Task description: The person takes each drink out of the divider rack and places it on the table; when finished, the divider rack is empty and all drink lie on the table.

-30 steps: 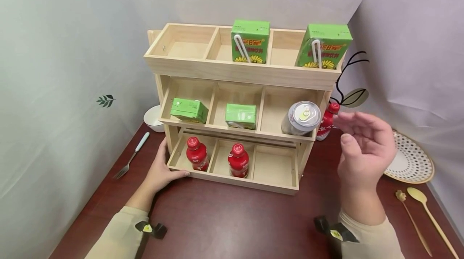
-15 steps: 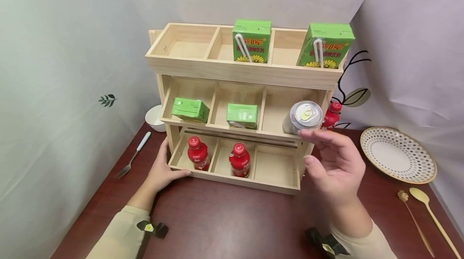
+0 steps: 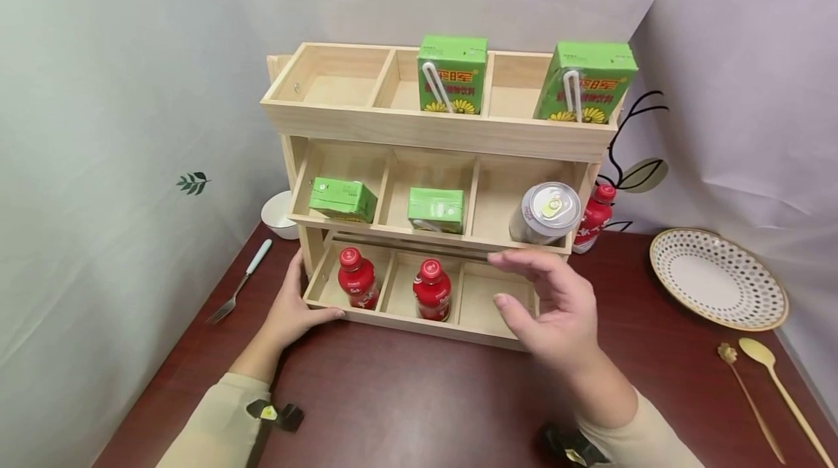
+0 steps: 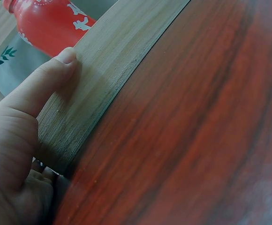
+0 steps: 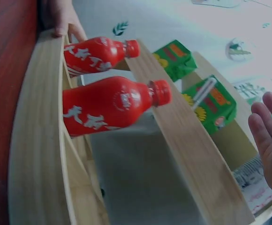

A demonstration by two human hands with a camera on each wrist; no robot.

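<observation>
A three-tier wooden rack [image 3: 439, 126] stands on the table. My left hand [image 3: 291, 306] holds its lower left corner, thumb on the front board [image 4: 96, 61] and the other fingers round the side. My right hand [image 3: 553, 308], holding nothing, hovers before the bottom tier's right compartment with fingers loosely bent and thumb apart. Two red bottles [image 3: 358, 279] [image 3: 432, 292] stand in the bottom tier's left and middle compartments. Green drink cartons lie in the middle tier's left [image 3: 342, 199] and centre [image 3: 436, 209], with a silver can [image 3: 545, 213] at right. Two upright cartons [image 3: 452, 75] [image 3: 585, 82] occupy the top tier.
Behind the rack's right side stands another red bottle [image 3: 594, 219]. A dotted plate [image 3: 720, 279] lies at the right, with a gold spoon [image 3: 759, 353] and a thin gold stirrer [image 3: 728, 355] below it. At the left are a white bowl [image 3: 279, 215] and a fork [image 3: 242, 280].
My right hand has moved left and slightly down, from beside the red bottle behind the rack to in front of the bottom tier. The left hand keeps its hold on the corner.
</observation>
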